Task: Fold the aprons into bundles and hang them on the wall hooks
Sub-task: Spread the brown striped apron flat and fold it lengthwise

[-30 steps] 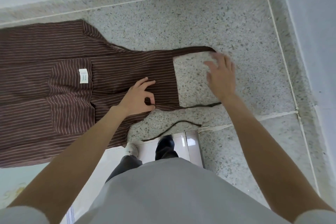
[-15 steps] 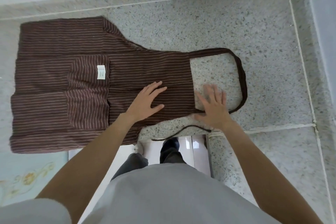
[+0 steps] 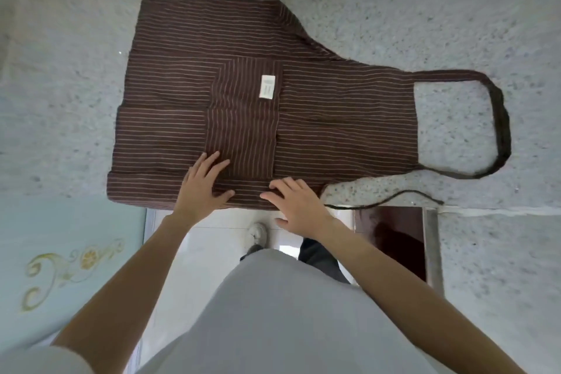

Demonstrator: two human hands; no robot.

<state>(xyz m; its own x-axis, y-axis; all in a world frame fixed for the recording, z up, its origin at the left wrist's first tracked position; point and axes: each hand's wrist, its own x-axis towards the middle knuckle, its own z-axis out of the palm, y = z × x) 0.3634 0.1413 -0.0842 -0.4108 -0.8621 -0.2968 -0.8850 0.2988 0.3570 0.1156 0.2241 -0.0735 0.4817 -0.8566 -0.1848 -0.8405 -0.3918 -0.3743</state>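
Note:
A brown striped apron [image 3: 249, 70] lies flat on a speckled stone counter [image 3: 379, 15], bib end to the right. Its neck loop [image 3: 502, 127] lies spread on the stone at the right. A thin tie string [image 3: 385, 200] trails along the counter's near edge. A white label [image 3: 267, 86] shows on the central pocket. My left hand [image 3: 205, 184] rests flat on the apron's near edge, fingers apart. My right hand [image 3: 296, 202] lies palm down just to the right, on the same edge, holding nothing.
The counter has a near edge just under my hands, and a wall rises at the back. A pale blue cabinet front with a gold ornament [image 3: 69, 270] is at lower left. White floor tiles, my shoes [image 3: 258, 234] and a dark opening [image 3: 394, 240] are below.
Both hands slid left from the bib and neck loop to the apron's near edge by the pocket. The view shifted, so the whole apron is in sight.

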